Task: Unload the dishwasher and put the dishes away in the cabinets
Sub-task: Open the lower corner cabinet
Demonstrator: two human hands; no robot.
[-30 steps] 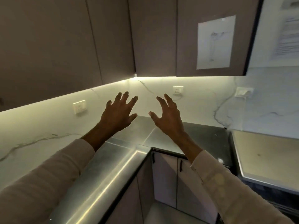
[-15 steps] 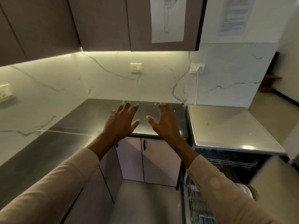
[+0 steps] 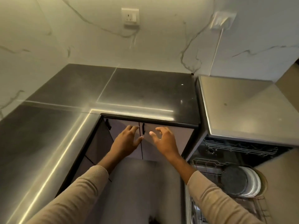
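Dark polished countertop wraps the corner under a marbled wall. I read both hands held out in front of the closed lower cabinet doors, just under the counter edge. Left hand: fingers straight and spread, holding nothing. Right hand: fingers loosely bent, thumb out, also empty. A black door handle shows between them; contact not discernible. Dishwasher at right stands open, lower rack out. Plates stand on edge in that rack, a dark one in front, well apart from both hands.
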